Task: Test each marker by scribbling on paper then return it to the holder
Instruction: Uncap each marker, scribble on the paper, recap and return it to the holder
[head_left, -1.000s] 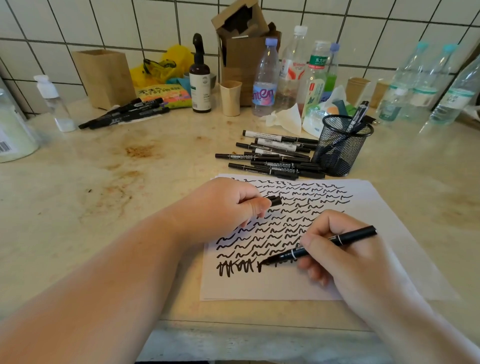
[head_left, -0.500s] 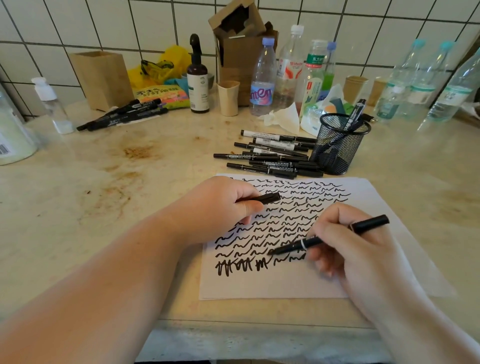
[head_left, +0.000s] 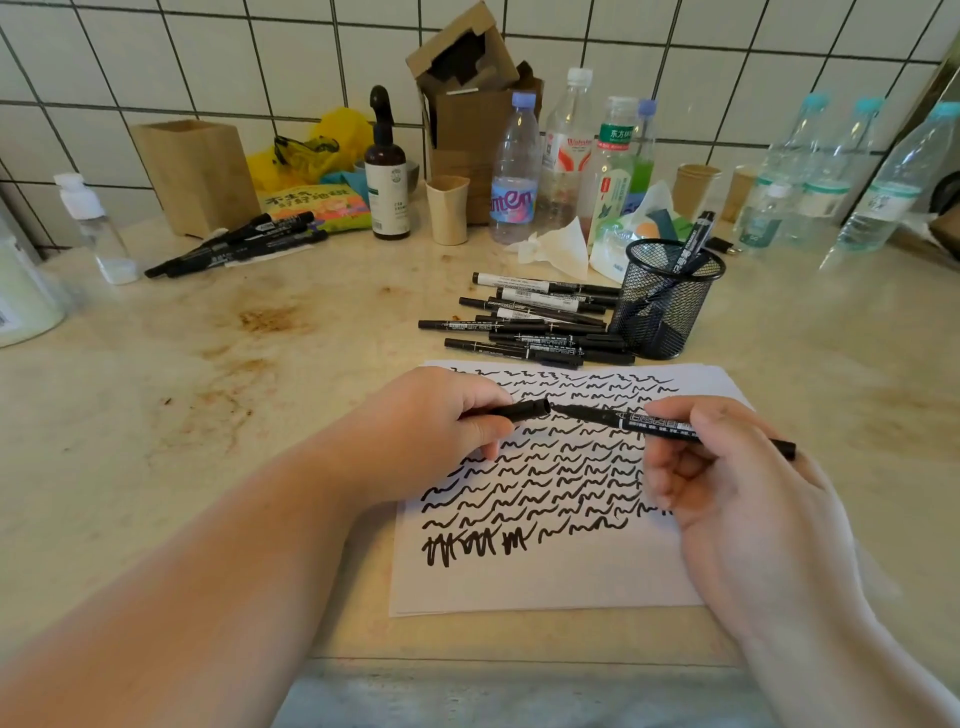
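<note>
My right hand (head_left: 727, 478) holds a black marker (head_left: 613, 420) lifted off the paper, its bare tip pointing left. My left hand (head_left: 436, 431) pinches the marker's black cap (head_left: 524, 409), whose open end faces the tip a finger's width away. Under both hands lies a white sheet of paper (head_left: 571, 587) covered with rows of black scribbles. Behind the sheet stands a black mesh holder (head_left: 665, 301) with one marker (head_left: 693, 244) leaning in it. Left of the holder lies a pile of several black markers (head_left: 530, 325).
Another bunch of markers (head_left: 239, 249) lies at the back left by a wooden box (head_left: 192, 174). Bottles (head_left: 514, 171), a brown spray bottle (head_left: 385, 171), a paper cup (head_left: 448, 210), a cardboard box (head_left: 467, 104) and crumpled tissue (head_left: 556, 247) line the tiled wall. The counter's edge (head_left: 519, 662) runs just below the sheet.
My right hand lifted the marker from the bottom scribble and swung its tip up toward the cap. My left hand turned the cap to face it.
</note>
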